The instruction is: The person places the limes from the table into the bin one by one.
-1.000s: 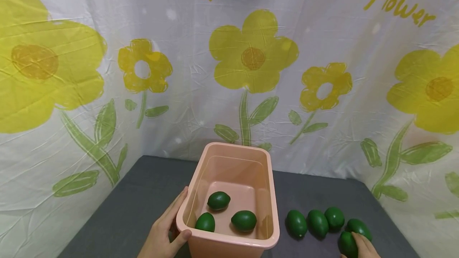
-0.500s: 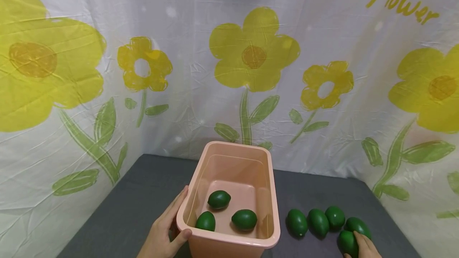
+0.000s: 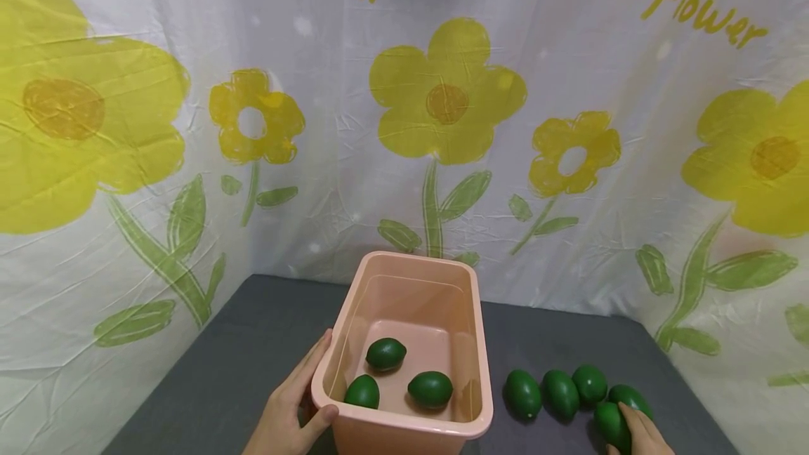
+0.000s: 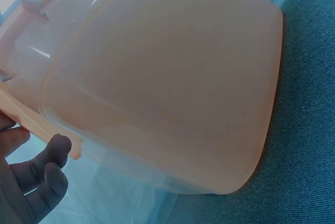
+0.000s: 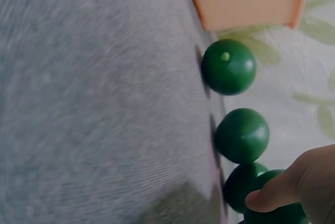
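A pink plastic bin stands upright on the table and holds 3 green limes, one of them a lime near its right wall. My left hand grips the bin's near left corner, thumb over the front rim and fingers along the left side. In the left wrist view the curled fingers of the left hand show at the rim. My right hand holds a lime at the right, thumb and fingers round it. Behind that one lies another lime, partly covered by the right hand.
To the right of the bin, a lime, a second lime and a third lime lie close together on the dark grey tablecloth. A white curtain printed with yellow flowers hangs behind and along both sides.
My right hand and its lime have shifted slightly away from me and to the left, towards the other limes. The left hand and the bin stay as they were.
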{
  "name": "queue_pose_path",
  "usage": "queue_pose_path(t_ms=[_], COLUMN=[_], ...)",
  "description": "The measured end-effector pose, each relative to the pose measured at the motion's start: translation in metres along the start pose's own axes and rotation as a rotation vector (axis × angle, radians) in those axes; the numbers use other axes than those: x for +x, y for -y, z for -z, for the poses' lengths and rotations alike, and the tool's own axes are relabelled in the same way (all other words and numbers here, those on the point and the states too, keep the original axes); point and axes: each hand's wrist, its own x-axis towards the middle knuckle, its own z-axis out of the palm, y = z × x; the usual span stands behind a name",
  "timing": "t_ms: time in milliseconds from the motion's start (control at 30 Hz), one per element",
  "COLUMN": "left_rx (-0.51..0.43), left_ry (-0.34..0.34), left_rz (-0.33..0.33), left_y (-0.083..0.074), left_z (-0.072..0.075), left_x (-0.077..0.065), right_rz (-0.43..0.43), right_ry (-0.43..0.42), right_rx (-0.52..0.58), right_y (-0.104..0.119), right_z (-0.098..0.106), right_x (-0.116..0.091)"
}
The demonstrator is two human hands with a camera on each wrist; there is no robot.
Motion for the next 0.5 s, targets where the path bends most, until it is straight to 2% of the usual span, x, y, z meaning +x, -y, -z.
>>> queue_pose_path(t_ms=[133, 333, 500], left_rx=[-0.008, -0.029, -0.032], left_ry=[-0.003, 0.012, 0.03], left_rz=[-0.005, 0.035, 0.063], left_y=[0.002, 0.0, -0.002], left_z=[0.0, 0.0, 0.001], left_x=[0.0, 0.0, 0.001], right_rz=[0.028, 0.065, 0.115], right_ry=[-0.073, -0.201, -0.266], right_rx=[-0.002, -0.015, -0.008], right_y=[0.005, 0.01, 0.024], right_z=[0.004, 0.006, 0.017], right_x=[0.002, 0.005, 0.01])
